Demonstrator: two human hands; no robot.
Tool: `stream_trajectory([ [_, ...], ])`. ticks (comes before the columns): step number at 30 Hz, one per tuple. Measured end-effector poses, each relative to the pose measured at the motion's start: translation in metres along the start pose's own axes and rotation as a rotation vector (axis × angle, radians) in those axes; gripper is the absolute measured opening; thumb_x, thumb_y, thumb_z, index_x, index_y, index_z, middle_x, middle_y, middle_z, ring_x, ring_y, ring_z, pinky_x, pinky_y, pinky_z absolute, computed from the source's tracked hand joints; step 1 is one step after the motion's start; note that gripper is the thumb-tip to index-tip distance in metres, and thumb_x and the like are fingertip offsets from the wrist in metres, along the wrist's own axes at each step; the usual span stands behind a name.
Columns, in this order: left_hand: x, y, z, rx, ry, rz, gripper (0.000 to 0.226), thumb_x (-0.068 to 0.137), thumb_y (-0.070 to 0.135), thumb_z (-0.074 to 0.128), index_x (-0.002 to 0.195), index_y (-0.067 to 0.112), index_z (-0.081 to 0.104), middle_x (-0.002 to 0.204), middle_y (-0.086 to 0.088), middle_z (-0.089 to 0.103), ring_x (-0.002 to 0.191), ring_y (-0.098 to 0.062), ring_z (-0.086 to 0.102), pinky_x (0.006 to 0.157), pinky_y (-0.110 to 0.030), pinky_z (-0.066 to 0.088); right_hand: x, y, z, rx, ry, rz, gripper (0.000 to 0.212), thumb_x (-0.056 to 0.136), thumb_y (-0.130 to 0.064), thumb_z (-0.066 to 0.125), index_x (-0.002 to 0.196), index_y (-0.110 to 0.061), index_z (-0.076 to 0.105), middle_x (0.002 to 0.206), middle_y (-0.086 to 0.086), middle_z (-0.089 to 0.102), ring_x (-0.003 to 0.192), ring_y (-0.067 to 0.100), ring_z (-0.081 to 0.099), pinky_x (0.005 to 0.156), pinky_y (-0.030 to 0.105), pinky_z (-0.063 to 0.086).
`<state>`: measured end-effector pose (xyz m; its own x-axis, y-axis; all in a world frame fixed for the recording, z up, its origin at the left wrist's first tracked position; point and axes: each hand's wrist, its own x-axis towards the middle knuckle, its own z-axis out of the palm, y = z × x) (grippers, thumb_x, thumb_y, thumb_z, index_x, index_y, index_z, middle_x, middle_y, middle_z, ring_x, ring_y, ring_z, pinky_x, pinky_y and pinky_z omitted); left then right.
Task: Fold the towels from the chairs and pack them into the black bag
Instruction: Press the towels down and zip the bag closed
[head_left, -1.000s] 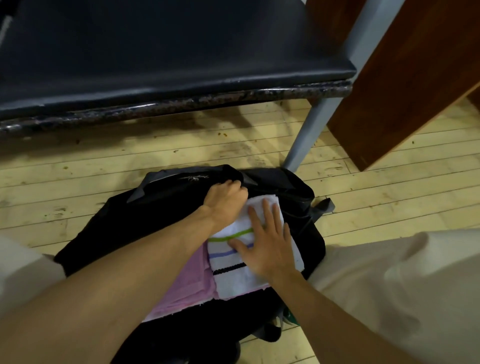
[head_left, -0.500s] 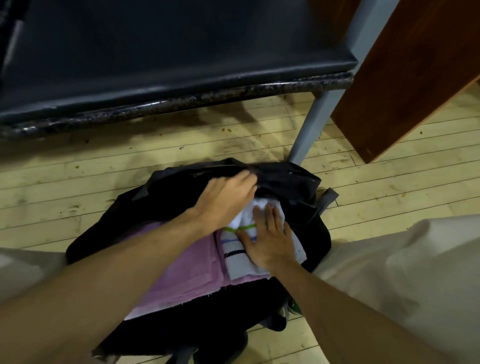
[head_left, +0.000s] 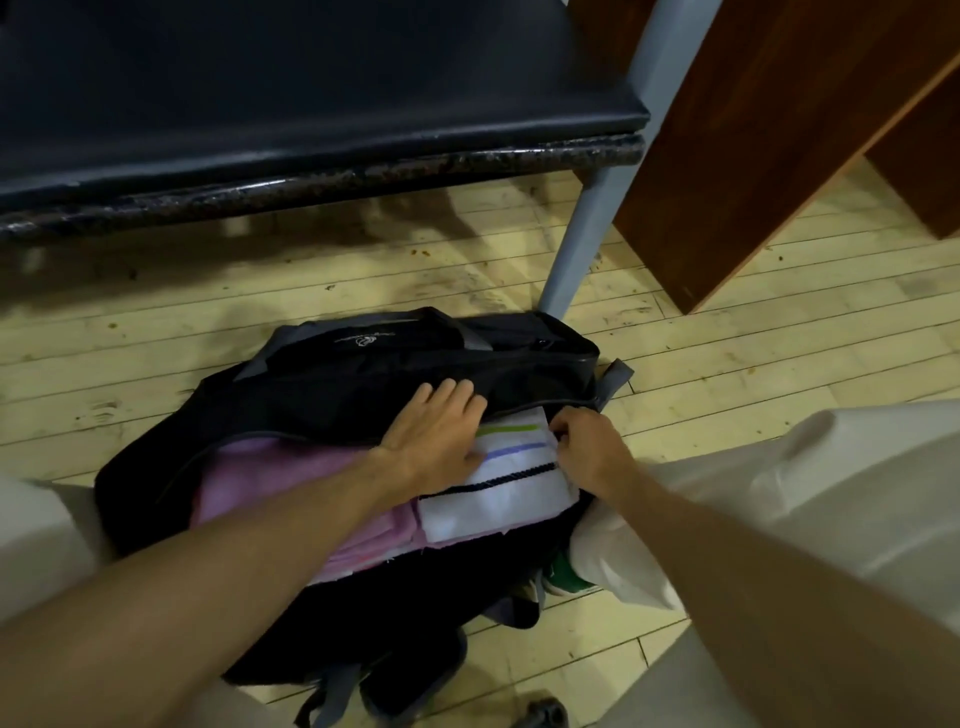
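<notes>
The black bag lies open on the wooden floor below the chair. Inside it a folded pink towel lies at the left, and a folded white towel with green, blue and black stripes at the right. My left hand lies flat with straight fingers on the bag's upper flap, its thumb on the white towel. My right hand has curled fingers and pinches at the white towel's right edge, where it meets the bag's rim.
A dark padded chair seat with a grey leg stands just behind the bag. A brown wooden panel rises at the right. My pale trouser legs flank the bag, with a green-and-white shoe beside it.
My left hand has opened and laid the flap down over the towels' far edge. My right hand left the top of the white towel, moved right and curled at its edge.
</notes>
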<state>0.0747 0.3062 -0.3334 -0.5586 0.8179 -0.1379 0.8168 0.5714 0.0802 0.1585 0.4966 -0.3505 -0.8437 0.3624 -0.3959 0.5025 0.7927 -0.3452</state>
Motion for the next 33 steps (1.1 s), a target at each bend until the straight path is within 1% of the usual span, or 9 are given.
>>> stream_trajectory([
  [6,-0.015,0.009,0.012,-0.033,-0.100,-0.038,0.094,0.081,0.072,0.045,0.148,0.010,0.023,0.143,-0.008,0.029,0.129,-0.027,0.029,0.109,-0.039,0.019,0.021,0.007,-0.003,-0.261,-0.470,-0.216,0.036,0.096,-0.016,0.054,0.130,-0.005,0.053,0.133,0.015,0.056,0.123,0.029,0.051,0.103,0.030,0.036],
  [11,-0.023,0.007,0.021,0.019,-0.136,-0.034,0.099,0.083,0.074,0.038,0.153,0.012,0.003,0.156,-0.009,0.012,0.143,-0.029,0.012,0.117,-0.041,0.004,0.022,0.003,-0.009,-0.525,-0.608,-0.296,0.042,0.103,-0.021,0.040,0.143,-0.011,0.037,0.144,0.008,0.042,0.130,0.025,0.037,0.100,0.021,0.022],
  [13,-0.024,0.002,0.025,0.012,-0.133,-0.038,0.098,0.084,0.074,0.036,0.153,0.013,0.001,0.158,-0.009,0.011,0.144,-0.028,0.011,0.117,-0.040,0.004,0.022,0.004,-0.007,-0.514,-0.615,-0.277,0.038,0.101,-0.020,0.044,0.138,-0.010,0.045,0.139,0.010,0.048,0.127,0.025,0.044,0.101,0.025,0.030],
  [16,-0.025,-0.001,0.031,0.025,-0.127,-0.057,0.097,0.084,0.075,0.033,0.153,0.014,0.002,0.158,-0.009,0.013,0.144,-0.029,0.014,0.117,-0.041,0.006,0.022,0.006,-0.016,-0.469,-0.615,-0.266,0.026,0.097,-0.016,0.052,0.117,-0.005,0.063,0.119,0.010,0.063,0.110,0.026,0.057,0.087,0.027,0.041],
  [21,-0.021,-0.004,0.036,0.029,-0.142,-0.093,0.097,0.084,0.075,0.031,0.153,0.013,0.003,0.157,-0.010,0.014,0.143,-0.030,0.015,0.116,-0.041,0.007,0.010,-0.002,-0.066,-0.377,-0.756,-0.303,0.018,0.091,-0.009,0.062,0.107,-0.003,0.070,0.101,0.008,0.065,0.079,0.016,0.060,0.063,0.014,0.043],
  [23,-0.020,-0.008,0.037,0.021,-0.125,-0.104,0.098,0.083,0.077,0.031,0.153,0.012,0.007,0.156,-0.011,0.017,0.141,-0.031,0.018,0.116,-0.042,0.010,0.006,-0.013,-0.091,-0.390,-0.761,-0.310,0.018,0.092,-0.010,0.062,0.107,-0.005,0.070,0.107,0.010,0.067,0.091,0.021,0.062,0.071,0.015,0.043],
  [26,-0.022,-0.007,0.036,0.055,-0.092,-0.112,0.099,0.081,0.079,0.025,0.152,0.012,0.011,0.155,-0.011,0.022,0.139,-0.033,0.024,0.114,-0.044,0.015,-0.005,-0.035,-0.118,-0.452,-0.751,-0.287,0.019,0.095,-0.016,0.059,0.111,-0.012,0.069,0.107,0.001,0.065,0.097,0.013,0.056,0.080,0.019,0.044],
  [29,-0.024,0.005,0.033,0.019,-0.108,-0.138,0.095,0.084,0.072,0.039,0.152,0.012,0.012,0.154,-0.011,0.020,0.139,-0.032,0.021,0.114,-0.044,0.013,-0.019,-0.050,-0.109,-0.579,-0.735,-0.285,0.027,0.094,-0.032,0.059,0.115,-0.017,0.067,0.103,-0.005,0.058,0.097,0.012,0.053,0.080,0.021,0.042],
  [33,-0.030,0.009,0.019,-0.159,-0.028,-0.078,0.071,0.082,0.052,0.055,0.141,0.017,0.038,0.139,-0.007,0.038,0.130,-0.027,0.032,0.108,-0.036,0.018,-0.032,-0.065,-0.071,-0.829,-0.681,-0.463,0.041,0.094,-0.051,0.051,0.119,-0.021,0.064,0.118,-0.001,0.061,0.113,0.023,0.052,0.100,0.036,0.034],
])
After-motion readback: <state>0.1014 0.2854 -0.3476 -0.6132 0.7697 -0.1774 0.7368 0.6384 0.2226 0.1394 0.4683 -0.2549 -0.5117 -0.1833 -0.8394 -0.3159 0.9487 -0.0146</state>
